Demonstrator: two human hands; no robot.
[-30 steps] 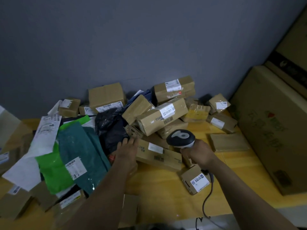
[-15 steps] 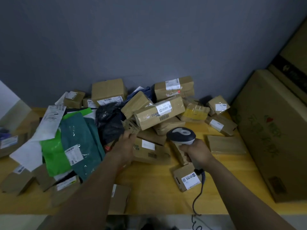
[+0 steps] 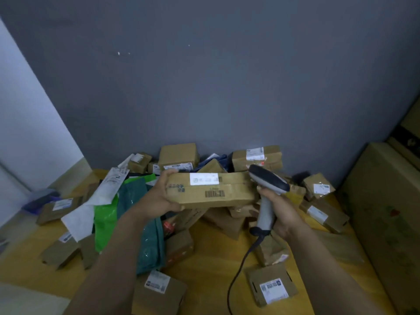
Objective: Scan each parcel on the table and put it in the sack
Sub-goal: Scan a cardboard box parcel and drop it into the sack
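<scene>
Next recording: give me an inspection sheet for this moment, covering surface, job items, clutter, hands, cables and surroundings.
Surface: wooden table, largely covered with parcels.
Job's things: long cardboard box held above the pile, label and barcode facing the camera; scanner at its right end; boxes and plastic mailers heaped toward the wall; no sack in view.
Clutter: bluish item at the left edge, too blurred to identify.
Hands: left hand grips the box's left end; right hand grips the scanner's handle.
Cables: scanner cable trails from the handle across the table toward the near edge.
Surroundings: grey wall behind; large carton at right.
</scene>
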